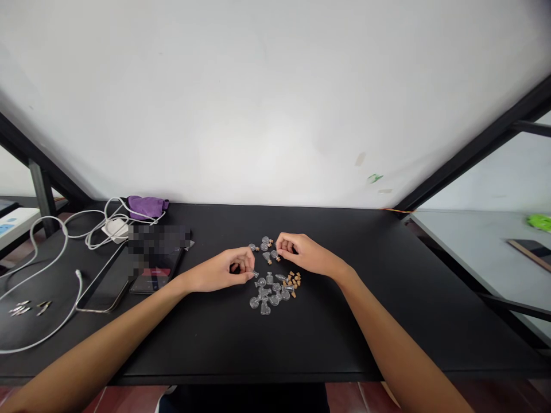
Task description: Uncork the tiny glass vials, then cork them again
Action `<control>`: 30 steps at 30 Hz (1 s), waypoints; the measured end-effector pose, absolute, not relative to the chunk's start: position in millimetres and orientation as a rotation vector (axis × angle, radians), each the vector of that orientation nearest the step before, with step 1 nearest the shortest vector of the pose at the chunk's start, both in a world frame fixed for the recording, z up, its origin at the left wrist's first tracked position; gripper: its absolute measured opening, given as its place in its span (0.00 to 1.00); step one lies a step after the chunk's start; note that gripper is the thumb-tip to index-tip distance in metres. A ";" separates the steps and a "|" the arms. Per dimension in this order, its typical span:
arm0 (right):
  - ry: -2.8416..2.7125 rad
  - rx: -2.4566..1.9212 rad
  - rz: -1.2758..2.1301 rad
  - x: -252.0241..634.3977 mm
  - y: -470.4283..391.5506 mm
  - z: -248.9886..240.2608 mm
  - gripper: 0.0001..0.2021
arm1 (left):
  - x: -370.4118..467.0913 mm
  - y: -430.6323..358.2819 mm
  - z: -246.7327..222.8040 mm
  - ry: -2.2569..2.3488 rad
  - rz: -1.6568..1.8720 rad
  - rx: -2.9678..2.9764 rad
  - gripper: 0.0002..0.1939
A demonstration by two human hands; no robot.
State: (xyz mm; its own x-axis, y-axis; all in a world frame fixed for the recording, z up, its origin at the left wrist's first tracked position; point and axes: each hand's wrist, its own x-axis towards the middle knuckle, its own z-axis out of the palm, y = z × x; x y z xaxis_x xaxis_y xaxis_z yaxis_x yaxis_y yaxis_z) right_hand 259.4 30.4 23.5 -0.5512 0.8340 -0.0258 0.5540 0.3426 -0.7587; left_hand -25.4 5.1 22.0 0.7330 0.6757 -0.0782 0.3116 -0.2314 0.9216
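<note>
My left hand (pixel 232 268) is closed, its thumb and fingertips pinching a small clear glass bottle (pixel 255 274). My right hand (pixel 305 252) is also closed, its fingertips at a tiny corked glass bottle (pixel 274 254) low over the black table. Several other corked bottles (pixel 267 257) lie between the two hands. Nearer to me is a heap of small glass bottles (pixel 266 308) in round, flat and angular shapes, without corks. Loose brown corks (pixel 297 279) are scattered at the heap's right side.
On the left of the black table (pixel 344 344) lie a phone (pixel 103 281), a second dark device (pixel 150 278), a white cable (pixel 64 235), a purple pouch (pixel 146 206) and small metal pieces (pixel 20 308). A white wall (pixel 267 115) rises behind, with black frame bars on both sides.
</note>
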 end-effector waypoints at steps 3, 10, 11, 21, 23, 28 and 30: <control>-2.256 -1.239 1.034 258.9 29.3 23.6 0.09 | -25.5 5.7 19.7 0.783 0.409 1.833 0.09; -2.275 -1.249 1.005 257.8 28.0 24.5 0.08 | -25.4 5.7 16.4 0.802 0.406 1.839 0.08; -2.279 -1.246 1.002 257.9 28.0 24.2 0.08 | -25.2 5.4 16.8 0.803 0.404 1.839 0.08; -2.291 -1.250 0.985 258.3 28.5 20.9 0.07 | -23.6 4.7 17.8 0.819 0.407 1.871 0.08; -2.293 -1.252 0.982 258.0 28.5 20.9 0.07 | -23.2 4.1 17.8 0.824 0.406 1.877 0.08; -2.299 -1.249 0.974 257.9 28.3 21.1 0.06 | -21.3 2.2 19.4 0.826 0.406 1.888 0.09; -2.296 -1.256 0.977 257.9 28.1 21.4 0.06 | -20.1 1.5 20.6 0.833 0.406 1.888 0.10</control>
